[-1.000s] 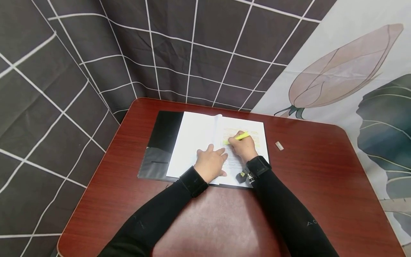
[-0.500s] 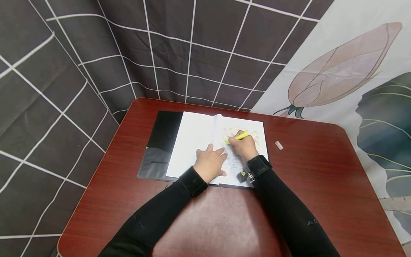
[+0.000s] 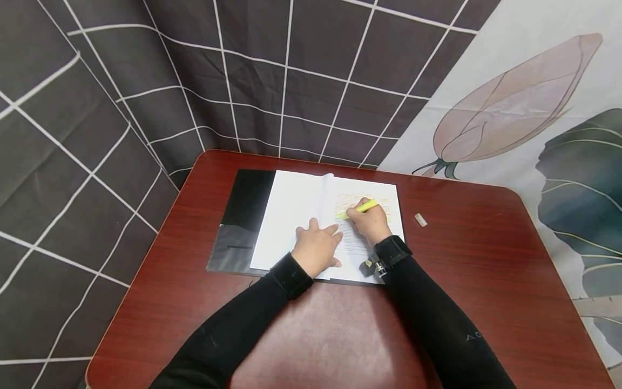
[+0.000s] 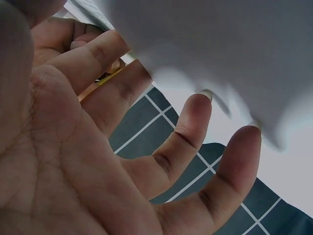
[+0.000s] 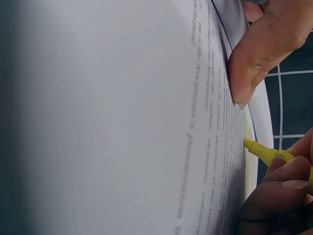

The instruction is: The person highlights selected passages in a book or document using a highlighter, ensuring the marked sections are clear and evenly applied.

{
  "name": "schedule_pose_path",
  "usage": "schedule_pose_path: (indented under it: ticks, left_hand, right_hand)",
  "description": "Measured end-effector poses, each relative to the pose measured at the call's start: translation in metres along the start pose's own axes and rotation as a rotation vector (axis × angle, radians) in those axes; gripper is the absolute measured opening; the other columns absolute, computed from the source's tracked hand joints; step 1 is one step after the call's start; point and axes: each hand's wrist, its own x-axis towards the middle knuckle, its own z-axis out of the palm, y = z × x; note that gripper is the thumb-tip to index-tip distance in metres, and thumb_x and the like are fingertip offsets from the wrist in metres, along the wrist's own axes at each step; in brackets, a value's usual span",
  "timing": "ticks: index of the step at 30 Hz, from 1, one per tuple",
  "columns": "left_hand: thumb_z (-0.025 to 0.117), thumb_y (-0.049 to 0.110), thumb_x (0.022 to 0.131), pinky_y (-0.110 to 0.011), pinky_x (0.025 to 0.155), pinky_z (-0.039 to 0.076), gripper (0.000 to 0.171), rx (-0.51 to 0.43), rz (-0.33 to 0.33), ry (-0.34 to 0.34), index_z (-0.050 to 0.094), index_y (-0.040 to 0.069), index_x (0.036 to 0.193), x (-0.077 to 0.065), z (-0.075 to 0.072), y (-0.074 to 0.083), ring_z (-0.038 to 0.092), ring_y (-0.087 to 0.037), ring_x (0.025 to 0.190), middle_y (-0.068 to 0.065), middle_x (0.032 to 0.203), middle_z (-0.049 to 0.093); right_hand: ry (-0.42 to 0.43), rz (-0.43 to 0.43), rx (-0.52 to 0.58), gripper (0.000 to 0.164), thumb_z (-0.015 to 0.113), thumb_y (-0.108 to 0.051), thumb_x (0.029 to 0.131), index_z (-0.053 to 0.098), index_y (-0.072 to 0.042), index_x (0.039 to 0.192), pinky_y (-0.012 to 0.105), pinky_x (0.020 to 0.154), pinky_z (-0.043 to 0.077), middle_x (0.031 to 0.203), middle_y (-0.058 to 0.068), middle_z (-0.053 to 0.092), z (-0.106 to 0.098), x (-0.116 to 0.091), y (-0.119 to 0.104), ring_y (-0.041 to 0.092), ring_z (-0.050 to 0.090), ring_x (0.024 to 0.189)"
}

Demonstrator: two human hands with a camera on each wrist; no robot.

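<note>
Highlighter (image 3: 367, 205) sits in the right hand (image 3: 371, 224), its tip at the surface of the printed right-hand page (image 3: 390, 192). Long axis: oblique to the text lines, tip toward the gutter, tail up and to the right, away from the person.

Hands: the right is curled in a writing grip around the barrel, with thumb and fingers close behind the tip. The left (image 3: 317, 248) is spread, palm down, over the lower part of the open pages near the gutter, and holds nothing.

Critical relation: tip to text line. The right wrist view shows the tip at yellow-green marking; the head view shows further coloured lines above it, toward the page's far edge. The right hand is the nearer one, with direct control. The nearest left fingertips lie just beside the tip, on its left. As a judgement, a stroke to the right leads away from those fingertips; one to the left closes on them.

Support: the pages lie in a black folder (image 3: 252, 189) on the worktop (image 3: 476, 270).
</note>
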Motion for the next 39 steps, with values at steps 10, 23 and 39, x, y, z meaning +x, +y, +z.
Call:
schedule_pose_path:
  ticks: [10,23,39]
  left_hand:
    - [0.084,0.067,0.092,-0.057,0.098,0.066,0.083,-0.011,0.001,0.002,0.065,0.027,0.163,0.000,0.001,-0.001,0.063,-0.034,0.129,0.006,0.175,0.058]
    - [0.085,0.065,0.092,-0.058,0.097,0.066,0.082,-0.022,0.004,0.004,0.065,0.026,0.162,0.000,-0.001,-0.001,0.063,-0.034,0.129,0.005,0.175,0.058]
    - [0.086,0.064,0.092,-0.059,0.099,0.066,0.081,-0.022,0.005,0.004,0.066,0.027,0.162,-0.001,-0.001,0.000,0.064,-0.035,0.130,0.005,0.174,0.058]
  right_hand:
    - [0.005,0.000,-0.005,0.010,0.069,-0.010,0.100,0.062,-0.011,0.093,0.025,0.065,0.048,0.083,0.002,0.061,-0.002,0.002,0.003,0.019,0.059,0.077]
    - [-0.015,0.023,0.008,0.009,0.067,-0.009,0.101,0.062,-0.010,0.094,0.025,0.065,0.049,0.083,0.002,0.060,-0.010,0.001,0.000,0.019,0.059,0.076]
    - [-0.020,0.050,-0.022,0.010,0.068,-0.011,0.101,0.061,-0.010,0.094,0.027,0.064,0.049,0.084,0.004,0.058,-0.014,0.007,0.006,0.021,0.059,0.078]
